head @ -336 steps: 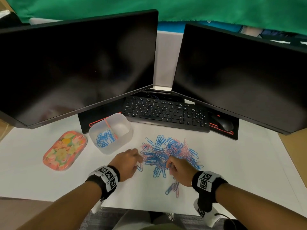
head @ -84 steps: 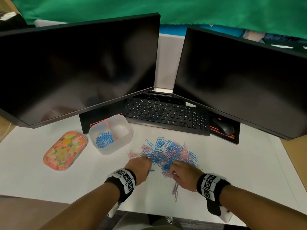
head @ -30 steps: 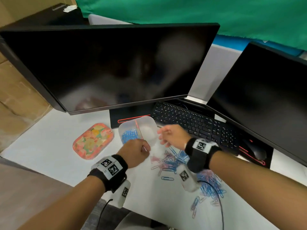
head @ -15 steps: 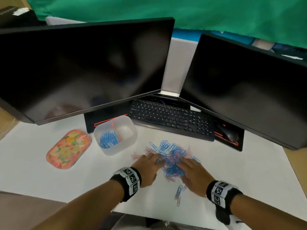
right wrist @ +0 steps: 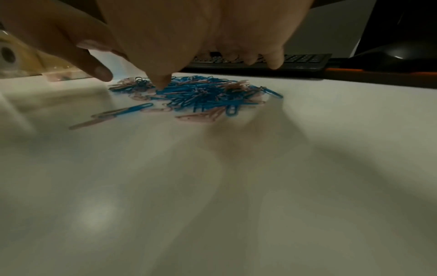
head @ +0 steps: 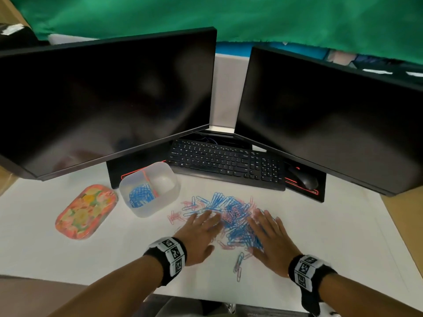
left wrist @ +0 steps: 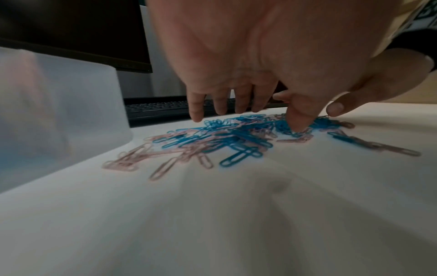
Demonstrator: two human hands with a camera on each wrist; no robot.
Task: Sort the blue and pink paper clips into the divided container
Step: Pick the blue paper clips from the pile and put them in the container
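A heap of blue and pink paper clips (head: 235, 216) (left wrist: 227, 136) (right wrist: 201, 93) lies on the white desk in front of the keyboard. My left hand (head: 201, 229) (left wrist: 248, 104) lies flat with spread fingers on the heap's left edge. My right hand (head: 270, 234) (right wrist: 179, 61) lies flat with spread fingers on its right side. Neither hand holds a clip. The translucent divided container (head: 170, 193) (left wrist: 59, 104) stands to the left of the heap; blue clips (head: 140, 195) fill its left compartment, and the right one looks bare.
A flowered oval lid (head: 85, 211) lies left of the container. A black keyboard (head: 226, 163) and mouse (head: 304, 179) sit behind the heap, under two dark monitors (head: 103, 99). A few stray clips (head: 239, 264) lie near the desk's front edge.
One second ago both hands were up at the container. They have come back down to the heap and now lie flatter and more spread than half a second ago.
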